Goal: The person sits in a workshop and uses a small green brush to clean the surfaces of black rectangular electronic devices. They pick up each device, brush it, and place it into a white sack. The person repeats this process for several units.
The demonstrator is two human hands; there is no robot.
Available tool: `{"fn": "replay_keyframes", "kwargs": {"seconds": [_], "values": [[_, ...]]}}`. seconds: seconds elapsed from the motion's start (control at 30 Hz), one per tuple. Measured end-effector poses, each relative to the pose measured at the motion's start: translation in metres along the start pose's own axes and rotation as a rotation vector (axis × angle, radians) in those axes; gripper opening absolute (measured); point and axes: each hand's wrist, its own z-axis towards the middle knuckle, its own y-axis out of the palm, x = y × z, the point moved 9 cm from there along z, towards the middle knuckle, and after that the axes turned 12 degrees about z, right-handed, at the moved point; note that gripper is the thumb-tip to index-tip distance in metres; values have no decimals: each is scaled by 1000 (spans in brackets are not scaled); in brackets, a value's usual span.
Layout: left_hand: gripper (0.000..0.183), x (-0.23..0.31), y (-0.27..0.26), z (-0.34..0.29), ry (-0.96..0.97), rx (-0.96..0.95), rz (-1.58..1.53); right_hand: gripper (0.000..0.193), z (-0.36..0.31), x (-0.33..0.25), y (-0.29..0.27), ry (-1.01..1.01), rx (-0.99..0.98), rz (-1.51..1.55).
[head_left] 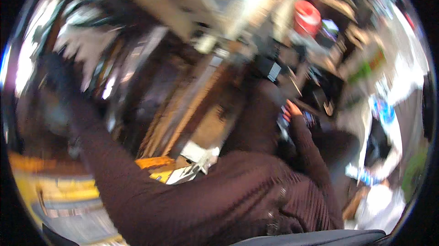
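My left arm stretches out to the far left, and at its end my left hand (58,74) is a dark, blurred shape among the stacked, smeared things there. Its fingers cannot be made out. My right hand (294,109) is low beside my bent knee (267,93). Its fingertips show at the knee's edge but are smeared by motion. Close by it lies a small bluish-white thing (282,129), too blurred to name. Whether the right hand grips anything is not visible.
A red round container (307,17) stands ahead to the right, beyond a dark open box (322,93). Long wooden strips (185,102) run along my left. Yellow things (68,190) lie at the lower left, and a white plastic bag (380,207) at the lower right.
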Motion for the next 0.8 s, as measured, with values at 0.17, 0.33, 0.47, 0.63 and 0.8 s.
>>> {"fn": "replay_keyframes", "kwargs": {"seconds": [0.17,0.33,0.47,0.63,0.8], "values": [[22,44,-34,31,-184,126,151,24,114,-9,19,16,-765,457],[18,41,-20,14,-313,162,187,40,100,-30,-2,-65,-166,246],[18,56,-31,22,-322,130,139,49,120,-43,-55,-89,-219,311],[21,66,14,25,-337,-67,672,45,157,-60,-167,-215,-236,348],[16,1,62,-17,-396,344,9,51,103,-68,-159,-143,-155,366]]}}
